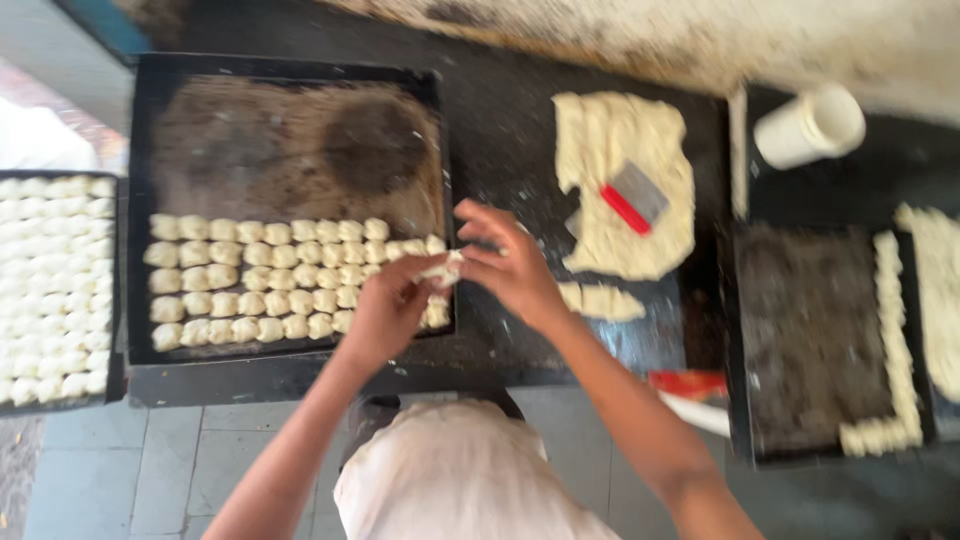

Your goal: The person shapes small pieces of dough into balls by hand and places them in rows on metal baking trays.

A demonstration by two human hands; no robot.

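Dark and flour-dusted, the counter (500, 130) carries several black baking trays side by side above a grey tiled floor. Both hands meet over the right edge of the middle tray (290, 75). The left hand (385, 312) and the right hand (510, 265) have their fingers pinched together on a small dough piece (440, 272), held just above the tray's right end; the picture is blurred, so the exact grip is hard to read.

That tray holds neat rows of shaped dough pieces (260, 280) across its lower half, while its upper half is bare, greasy metal. So it looks roughly half filled, with room for several more rows. At the far left, another tray (55, 290) is packed full of pieces.

To the right of the hands lies a flattened dough sheet (625, 140), partly cut, with a red-handled scraper (635, 197) resting on it and a few cut strips just below. A good deal of dough appears left to shape. Further right, a tray (810, 340) has only one column of pieces along its right side, and a white cup (810, 125) lies tipped near the top.
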